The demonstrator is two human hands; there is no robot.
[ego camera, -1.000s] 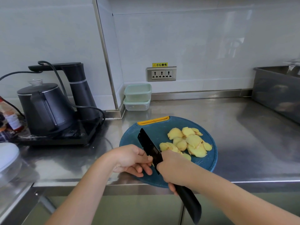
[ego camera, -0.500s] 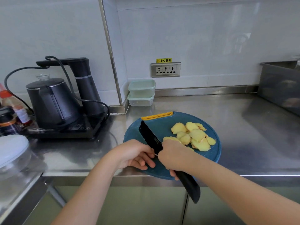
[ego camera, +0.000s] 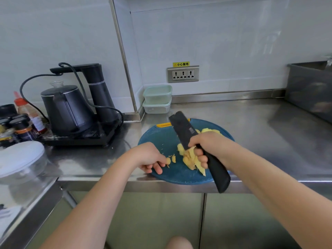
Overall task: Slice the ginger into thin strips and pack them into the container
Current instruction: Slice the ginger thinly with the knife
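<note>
The right hand (ego camera: 212, 146) gripped the black knife (ego camera: 183, 128) by its handle, blade slanting up over the round blue cutting board (ego camera: 161, 139), with a heap of cut ginger (ego camera: 188, 159) just under its knuckles. The left hand (ego camera: 147, 157) curled its fingers, tips against a small ginger piece (ego camera: 168, 160) on the board (pinched or merely touched could not be told). Two stacked containers (ego camera: 157, 98) stood beyond the board by the wall on the steel counter (ego camera: 251, 126), a black kettle (ego camera: 66, 108) farther left.

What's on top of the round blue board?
Yellow ginger slices and a few small bits lie on the blue board. The right hand and black knife cover part of the farther slices.
</note>
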